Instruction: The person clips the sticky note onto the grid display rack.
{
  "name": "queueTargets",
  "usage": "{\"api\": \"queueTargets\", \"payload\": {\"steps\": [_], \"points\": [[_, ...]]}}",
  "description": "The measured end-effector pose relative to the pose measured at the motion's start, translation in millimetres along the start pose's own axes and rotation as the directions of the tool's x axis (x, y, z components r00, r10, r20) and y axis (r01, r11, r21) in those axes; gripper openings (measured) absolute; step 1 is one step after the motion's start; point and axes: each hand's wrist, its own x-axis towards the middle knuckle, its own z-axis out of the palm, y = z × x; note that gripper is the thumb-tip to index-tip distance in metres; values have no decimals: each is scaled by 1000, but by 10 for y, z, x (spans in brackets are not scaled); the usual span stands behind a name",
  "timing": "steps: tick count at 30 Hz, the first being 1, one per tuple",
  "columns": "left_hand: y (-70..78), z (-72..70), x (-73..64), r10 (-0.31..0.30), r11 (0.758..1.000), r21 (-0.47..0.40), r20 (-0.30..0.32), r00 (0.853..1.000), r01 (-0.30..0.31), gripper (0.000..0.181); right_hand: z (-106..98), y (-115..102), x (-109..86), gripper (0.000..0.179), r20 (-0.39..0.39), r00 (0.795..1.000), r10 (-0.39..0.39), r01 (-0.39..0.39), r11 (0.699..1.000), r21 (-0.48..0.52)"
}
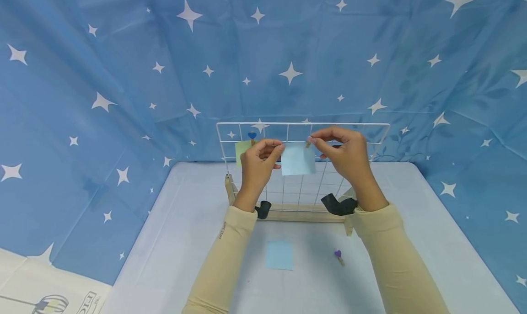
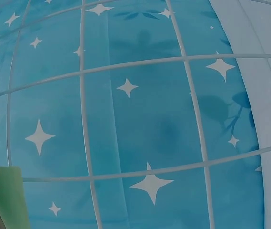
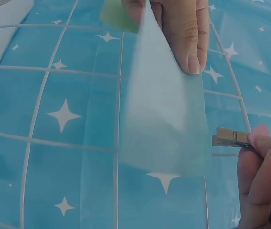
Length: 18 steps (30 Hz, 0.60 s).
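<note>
In the head view my left hand [image 1: 260, 165] pinches the upper left corner of a light blue paper square [image 1: 298, 159] in front of a white wire grid [image 1: 302, 123]. My right hand [image 1: 345, 153] pinches a small wooden clothespin [image 3: 231, 137] with a pink piece at its end. The clothespin's tip points at the paper's edge, slightly apart from it in the right wrist view. Left of the paper, a green paper square [image 1: 242, 150] hangs on the grid under a clothespin with a blue heart [image 1: 252, 135]. My left hand partly covers that green paper.
A second light blue paper square [image 1: 279, 255] lies on the white table [image 1: 173, 241]. To its right is a clothespin with a purple heart [image 1: 338, 254]. The grid stands in a wooden base [image 1: 300, 216]. Behind hangs a blue star-patterned cloth [image 1: 263, 53].
</note>
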Motion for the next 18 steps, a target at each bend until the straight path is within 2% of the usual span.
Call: {"api": "queueTargets", "payload": {"steps": [4,8,14,18], "points": [[0,13,9,2,1000,6,-7,1000,-2,16,41,-7,24,7,-21,1000,-23,23,1000,-21],[3,30,18,8,1000,18,-19,1000,-8,16,89,-21,51,7,-28,999,-45,43,995,-89],[19,49,30,27,999,46,-33,999,-26,16,163,-73,79,8,-39,994,-100,88,969,-233],[23,61,29,33,998,54,-36,999,-31,16,213,-97,91,8,-44,992,-122,104,953,-286]]}}
